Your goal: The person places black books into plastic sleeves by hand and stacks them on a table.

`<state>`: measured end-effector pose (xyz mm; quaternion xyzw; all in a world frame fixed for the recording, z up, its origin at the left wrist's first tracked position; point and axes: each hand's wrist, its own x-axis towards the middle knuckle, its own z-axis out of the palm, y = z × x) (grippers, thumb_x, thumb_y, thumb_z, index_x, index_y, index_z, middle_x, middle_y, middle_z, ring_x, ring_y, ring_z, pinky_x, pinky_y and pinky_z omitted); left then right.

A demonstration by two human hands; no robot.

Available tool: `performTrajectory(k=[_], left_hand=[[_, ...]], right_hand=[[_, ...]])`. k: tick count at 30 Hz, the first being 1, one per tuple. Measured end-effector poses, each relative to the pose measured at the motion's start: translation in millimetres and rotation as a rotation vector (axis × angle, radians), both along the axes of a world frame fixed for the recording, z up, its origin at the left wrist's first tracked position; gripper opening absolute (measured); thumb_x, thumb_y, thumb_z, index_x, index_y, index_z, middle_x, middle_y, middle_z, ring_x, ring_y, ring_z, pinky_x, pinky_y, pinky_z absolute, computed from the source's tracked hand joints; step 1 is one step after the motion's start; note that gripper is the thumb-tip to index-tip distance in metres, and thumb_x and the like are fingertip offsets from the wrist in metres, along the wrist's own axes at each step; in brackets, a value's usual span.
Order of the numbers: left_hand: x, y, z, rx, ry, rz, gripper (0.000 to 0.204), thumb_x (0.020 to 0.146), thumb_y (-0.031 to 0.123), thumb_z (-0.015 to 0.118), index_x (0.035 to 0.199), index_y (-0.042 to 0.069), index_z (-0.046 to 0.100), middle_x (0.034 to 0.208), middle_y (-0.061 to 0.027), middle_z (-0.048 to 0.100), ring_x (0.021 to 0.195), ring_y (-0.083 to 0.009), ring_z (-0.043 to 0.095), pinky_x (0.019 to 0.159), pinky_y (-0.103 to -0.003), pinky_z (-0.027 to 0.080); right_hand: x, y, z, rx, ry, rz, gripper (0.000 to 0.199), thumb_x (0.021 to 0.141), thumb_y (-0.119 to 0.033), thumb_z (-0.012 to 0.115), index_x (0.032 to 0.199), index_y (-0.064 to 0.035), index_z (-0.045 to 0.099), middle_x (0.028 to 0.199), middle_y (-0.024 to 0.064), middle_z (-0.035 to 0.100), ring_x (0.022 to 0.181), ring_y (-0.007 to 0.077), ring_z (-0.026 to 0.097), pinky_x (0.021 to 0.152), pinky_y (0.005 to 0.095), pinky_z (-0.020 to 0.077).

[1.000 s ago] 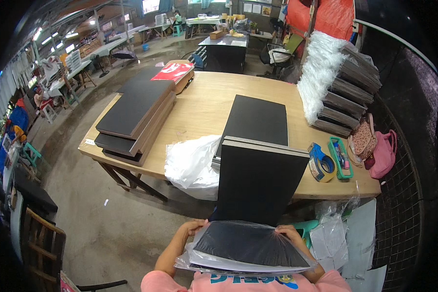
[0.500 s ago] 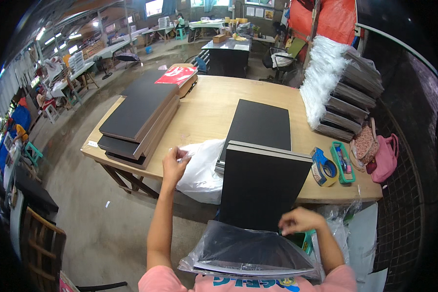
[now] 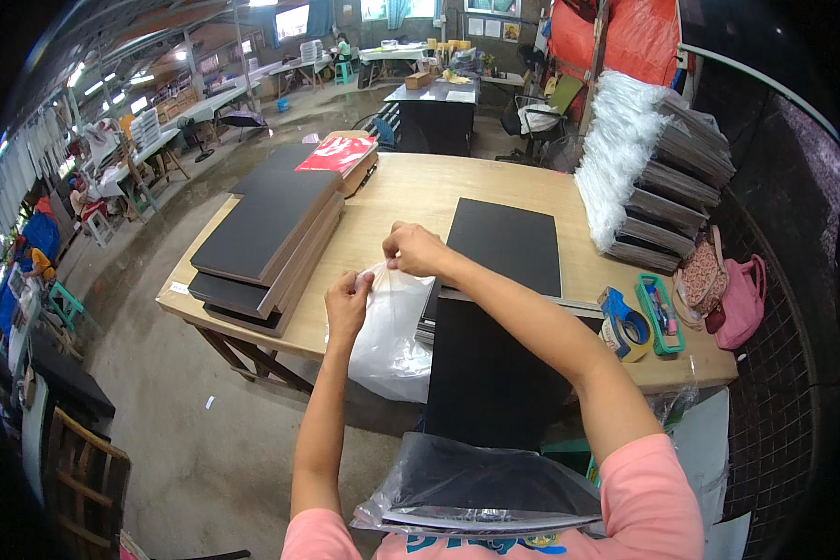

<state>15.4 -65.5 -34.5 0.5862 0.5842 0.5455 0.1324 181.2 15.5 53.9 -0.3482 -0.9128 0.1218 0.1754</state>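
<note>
My left hand (image 3: pixel 348 306) is closed, pinching the upper edge of a thin white plastic bag (image 3: pixel 388 338) at the table's near edge. Just right of it and farther off, my right hand (image 3: pixel 414 252) is also closed, fingertips on the same edge of the bag. The bag hangs over the table edge. Under my right forearm stands a black board (image 3: pixel 485 383), leaning upright against the table. Behind it a black panel (image 3: pixel 506 241) lies flat. Close to my body is another black panel in a clear plastic bag (image 3: pixel 481 481).
Black boards are stacked at left (image 3: pixel 266 229), with a red-and-white packet (image 3: pixel 337 154) behind. At right are tape rolls (image 3: pixel 627 327), a green basket (image 3: pixel 661 315) of pens, a pink bag (image 3: pixel 740 301) and a tall pile of plastic-wrapped panels (image 3: pixel 658 177). Other people sit far left.
My right hand has gone from beside the bagged panel, up and left across the upright board, to the white bag. My left hand has moved slightly right and closed on the bag's edge.
</note>
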Motion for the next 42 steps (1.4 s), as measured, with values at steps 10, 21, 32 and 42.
performTrajectory(k=[10, 21, 32, 42], left_hand=[[-14.7, -117.8, 96.4, -0.821, 0.087, -1.369, 0.047, 0.088, 0.053, 0.051, 0.098, 0.009, 0.063, 0.079, -0.0046, 0.063, 0.078, -0.0143, 0.056, 0.074, -0.033, 0.047], [50.3, -161.7, 59.5, -0.288, -0.029, -1.864, 0.032, 0.093, 0.032, 0.051, 0.098, 0.003, 0.062, 0.100, -0.0082, 0.065, 0.088, -0.0263, 0.061, 0.083, -0.040, 0.046], [79.5, -115.3, 39.4, -0.201, 0.055, -0.420, 0.064, 0.072, 0.027, 0.072, 0.129, 0.009, 0.049, 0.095, -0.0106, 0.056, 0.069, -0.0247, 0.056, 0.059, -0.035, 0.042], [84.2, -143.7, 91.5, 0.083, 0.552, -0.302, 0.023, 0.077, 0.017, 0.067, 0.101, 0.016, 0.070, 0.085, -0.0061, 0.048, 0.067, -0.0201, 0.052, 0.057, -0.033, 0.041]], right_hand=[[9.1, -90.0, 10.2, -1.248, -0.302, 1.028, 0.032, 0.087, -0.023, 0.063, 0.103, 0.0032, 0.059, 0.089, 0.0104, 0.067, 0.086, 0.0166, 0.062, 0.076, 0.0305, 0.0487], [239.4, -201.3, -11.0, -1.409, 0.597, 0.866, 0.027, 0.086, -0.022, 0.063, 0.085, 0.0046, 0.067, 0.077, 0.0157, 0.066, 0.072, 0.0258, 0.064, 0.069, 0.0380, 0.0483], [280.5, -243.5, -52.2, -0.436, 1.160, -0.457, 0.012, 0.075, -0.002, 0.059, 0.064, -0.0010, 0.054, 0.067, 0.0015, 0.050, 0.060, 0.0121, 0.047, 0.051, 0.0261, 0.0357], [252.3, -239.6, -14.2, 0.402, 0.554, -0.627, 0.031, 0.068, 0.003, 0.057, 0.096, -0.0025, 0.069, 0.083, 0.0124, 0.054, 0.066, 0.0206, 0.056, 0.060, 0.0281, 0.0436]])
